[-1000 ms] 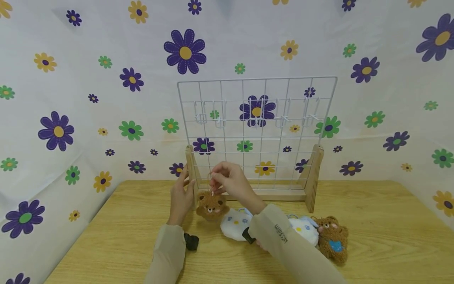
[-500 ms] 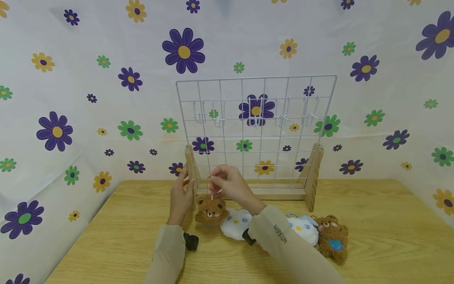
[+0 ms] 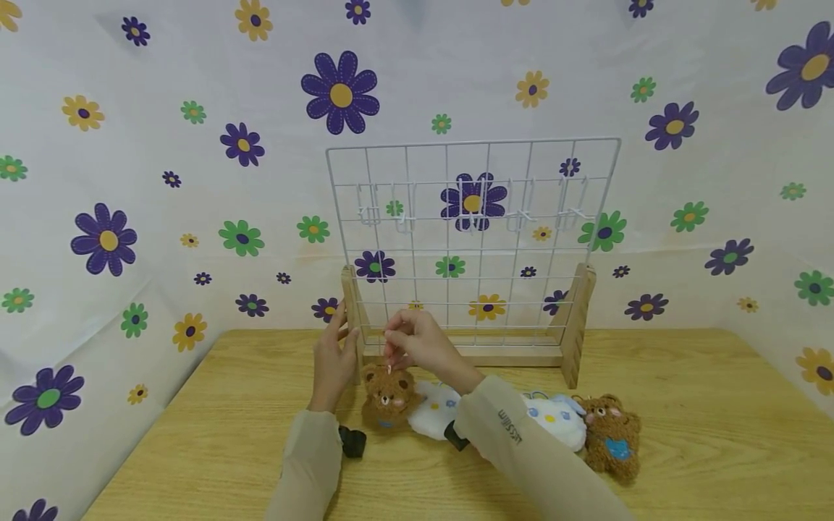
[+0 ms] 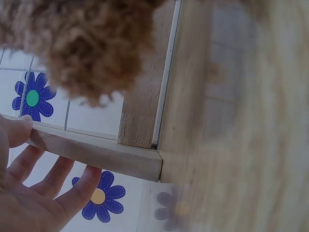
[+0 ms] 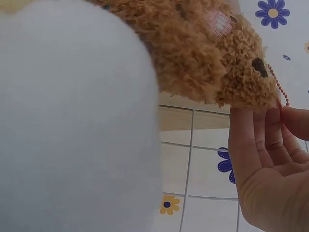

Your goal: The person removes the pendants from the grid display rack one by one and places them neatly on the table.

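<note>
My right hand (image 3: pixel 426 349) pinches the reddish bead chain (image 5: pixel 284 91) at the top of a brown plush bear keychain (image 3: pixel 389 398). The bear hangs face forward in front of the rack's left end, overlapping a white plush (image 3: pixel 431 416) beside it. With thumb and fingers on opposite sides, my left hand (image 3: pixel 334 365) grips the left wooden post (image 4: pixel 96 151) of a white wire grid rack (image 3: pixel 478 144). Curly brown fur of the bear fills the top of the left wrist view. White hooks (image 3: pixel 470 219) hang in a row on the grid, with nothing on them.
Right of my forearm, a white plush with blue ears (image 3: pixel 554 421) lies against another brown bear with a blue belly (image 3: pixel 612 438) on the wooden table (image 3: pixel 215 434). A flower-printed cloth (image 3: pixel 260 181) stands behind the rack. Black straps (image 3: pixel 352 442) show at my wrists.
My right hand has come down slightly, and the bear with it, its blue belly now showing below the face. My left hand has stayed on the post.
</note>
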`<state>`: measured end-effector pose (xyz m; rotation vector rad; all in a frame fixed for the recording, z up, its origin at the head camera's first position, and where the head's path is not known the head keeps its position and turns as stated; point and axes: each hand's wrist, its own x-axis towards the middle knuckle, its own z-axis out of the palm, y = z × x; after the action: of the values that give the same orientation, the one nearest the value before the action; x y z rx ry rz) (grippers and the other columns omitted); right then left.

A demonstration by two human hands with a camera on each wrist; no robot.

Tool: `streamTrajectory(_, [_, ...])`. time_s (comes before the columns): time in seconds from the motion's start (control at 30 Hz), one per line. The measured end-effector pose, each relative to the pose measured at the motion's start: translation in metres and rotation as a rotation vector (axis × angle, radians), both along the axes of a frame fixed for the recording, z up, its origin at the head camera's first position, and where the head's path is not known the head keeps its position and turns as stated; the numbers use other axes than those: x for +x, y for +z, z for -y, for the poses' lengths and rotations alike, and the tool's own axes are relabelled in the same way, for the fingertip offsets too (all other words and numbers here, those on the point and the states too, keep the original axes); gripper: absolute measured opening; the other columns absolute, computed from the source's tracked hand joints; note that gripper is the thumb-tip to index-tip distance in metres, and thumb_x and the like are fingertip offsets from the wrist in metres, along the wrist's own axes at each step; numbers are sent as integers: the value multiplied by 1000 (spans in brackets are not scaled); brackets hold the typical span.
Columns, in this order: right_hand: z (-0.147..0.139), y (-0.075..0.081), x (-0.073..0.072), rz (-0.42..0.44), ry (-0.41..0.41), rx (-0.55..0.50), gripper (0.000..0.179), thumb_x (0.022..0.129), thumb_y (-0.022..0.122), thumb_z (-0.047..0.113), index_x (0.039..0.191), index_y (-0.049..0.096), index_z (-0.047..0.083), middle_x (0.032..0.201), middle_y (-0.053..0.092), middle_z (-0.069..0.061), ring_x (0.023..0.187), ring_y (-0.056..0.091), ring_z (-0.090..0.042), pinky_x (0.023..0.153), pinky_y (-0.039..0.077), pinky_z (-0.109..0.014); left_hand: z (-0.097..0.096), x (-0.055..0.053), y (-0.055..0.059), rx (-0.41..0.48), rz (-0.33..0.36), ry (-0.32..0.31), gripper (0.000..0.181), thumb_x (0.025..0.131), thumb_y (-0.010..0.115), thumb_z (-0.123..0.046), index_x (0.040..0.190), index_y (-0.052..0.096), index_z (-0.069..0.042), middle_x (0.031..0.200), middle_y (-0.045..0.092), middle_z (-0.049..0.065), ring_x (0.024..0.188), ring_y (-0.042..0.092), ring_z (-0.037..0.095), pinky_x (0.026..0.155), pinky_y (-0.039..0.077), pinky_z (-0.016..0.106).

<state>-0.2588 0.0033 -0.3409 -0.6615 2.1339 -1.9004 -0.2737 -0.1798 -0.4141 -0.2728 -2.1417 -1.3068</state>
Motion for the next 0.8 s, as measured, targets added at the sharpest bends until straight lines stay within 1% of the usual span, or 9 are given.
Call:
streamTrajectory(0.07, [1,-2,-1,-15,-23,12,11,104,51,-3,103,58,-12,74,64,-8,61,63,-12,59,61,-31,0,-1,-1,-4,-8,-1,56,99,57,9,152,42,1,137,55,32,108,63,53,81,58,60])
streamTrajectory(0.17, [1,-4,-2,-42,-64,35,11,104,52,-3,102,60,-10,74,64,-9,63,63,-13,60,61,-30,-1,0,0,10,3,-11,56,100,57,8,154,41,0,139,55,30,109,63,52,82,58,59])
streamTrajectory(0.33, [3,-10,-4,-130,-106,108,9,102,55,-4,96,63,-6,77,67,-11,69,68,-18,64,62,-31,-1,1,2,45,18,-33,57,100,56,8,155,41,-3,138,55,30,112,62,51,86,57,59])
streamTrajectory(0.47, [4,-14,-5,-195,-82,195,10,100,57,-5,93,64,-5,81,69,-12,74,68,-20,67,60,-28,-1,2,3,42,25,-30,57,100,56,7,155,41,-3,138,56,30,112,62,50,86,57,59])
streamTrajectory(0.57, [3,-17,-5,-245,-30,278,11,100,58,-4,91,66,-4,85,68,-10,73,63,-16,64,55,-23,-1,3,3,46,41,-25,58,101,56,6,155,41,-5,138,56,29,112,62,50,85,57,61])
streamTrajectory(0.63, [1,-18,-5,-274,9,320,12,99,58,-4,92,67,-4,88,69,-12,72,60,-15,61,51,-22,-1,3,3,48,48,-22,58,101,56,6,156,41,-6,139,56,28,112,62,50,84,57,61])
streamTrajectory(0.73, [-1,-17,-3,-283,50,347,12,100,56,-3,95,67,-6,93,69,-16,75,61,-18,62,50,-23,-1,3,2,50,44,-21,58,101,56,6,156,41,-6,138,56,28,111,63,51,83,57,61])
streamTrajectory(0.8, [-3,-15,-2,-284,49,362,11,100,56,-2,98,67,-5,97,69,-16,82,64,-21,68,53,-27,-1,2,2,49,39,-21,58,101,56,6,155,41,-5,138,56,29,110,63,51,83,57,61])
